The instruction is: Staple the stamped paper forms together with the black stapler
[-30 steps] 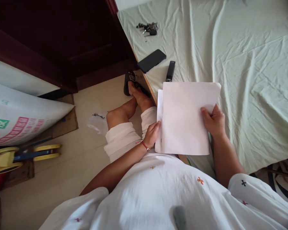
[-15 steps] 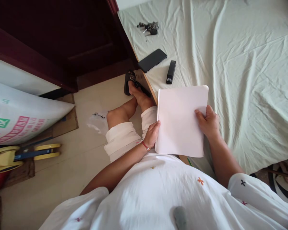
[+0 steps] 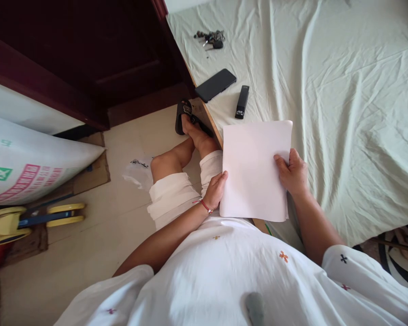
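A stack of blank white paper lies across my lap at the edge of the cloth-covered surface. My left hand grips its left edge, thumb on top and fingers hidden beneath. On the opposite edge, my right hand is closed with the thumb pressed on the top sheet; the other fingers are mostly under the paper. Just beyond the paper's far edge lies a black stapler. A black phone rests to the left of the stapler, close to the surface's edge.
A bunch of keys lies farther back on the pale green cloth. On the floor at left are a large printed white sack, a yellow-and-blue wheeled object and a crumpled plastic bag. A dark red door stands beyond.
The right side of the paper has shifted slightly left along with my right hand, and its right edge looks less even. My left hand stays almost in place.
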Demonstrator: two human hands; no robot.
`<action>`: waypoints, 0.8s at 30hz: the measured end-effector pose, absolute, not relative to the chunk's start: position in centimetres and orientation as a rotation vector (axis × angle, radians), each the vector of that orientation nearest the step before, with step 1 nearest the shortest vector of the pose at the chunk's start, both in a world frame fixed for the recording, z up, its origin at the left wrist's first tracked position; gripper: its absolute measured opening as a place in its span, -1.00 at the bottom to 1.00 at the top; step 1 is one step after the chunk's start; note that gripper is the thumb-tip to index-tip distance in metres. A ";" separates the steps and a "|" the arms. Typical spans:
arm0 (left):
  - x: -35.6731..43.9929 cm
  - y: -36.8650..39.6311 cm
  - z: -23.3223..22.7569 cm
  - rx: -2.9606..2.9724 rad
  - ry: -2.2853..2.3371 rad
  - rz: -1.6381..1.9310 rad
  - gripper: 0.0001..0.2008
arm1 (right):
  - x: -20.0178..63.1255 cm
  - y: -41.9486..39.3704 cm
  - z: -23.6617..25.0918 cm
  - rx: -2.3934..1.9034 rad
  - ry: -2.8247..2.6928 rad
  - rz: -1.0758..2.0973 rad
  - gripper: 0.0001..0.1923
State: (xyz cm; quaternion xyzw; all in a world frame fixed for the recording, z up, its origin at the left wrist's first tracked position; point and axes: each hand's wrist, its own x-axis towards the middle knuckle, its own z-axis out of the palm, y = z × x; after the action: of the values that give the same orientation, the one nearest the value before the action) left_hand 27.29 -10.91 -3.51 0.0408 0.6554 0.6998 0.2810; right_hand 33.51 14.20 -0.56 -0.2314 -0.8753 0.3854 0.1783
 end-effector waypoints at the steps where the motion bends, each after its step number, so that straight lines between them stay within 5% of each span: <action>1: 27.3 -10.9 -3.6 0.110 1.758 1.877 -0.37 | 33.5 14.2 -0.6 -0.658 -2.473 1.091 -0.62; 24: 27.4 -10.9 -4.0 0.013 1.679 1.891 -0.38 | 33.3 14.1 -0.9 -0.645 -2.434 1.138 -0.65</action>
State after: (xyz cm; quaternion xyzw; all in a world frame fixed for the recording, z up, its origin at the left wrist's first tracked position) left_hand 27.38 -10.89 -4.00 0.0048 0.6332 0.7129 0.3015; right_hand 33.28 14.08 -0.86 -0.2294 -0.8650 0.4046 0.1880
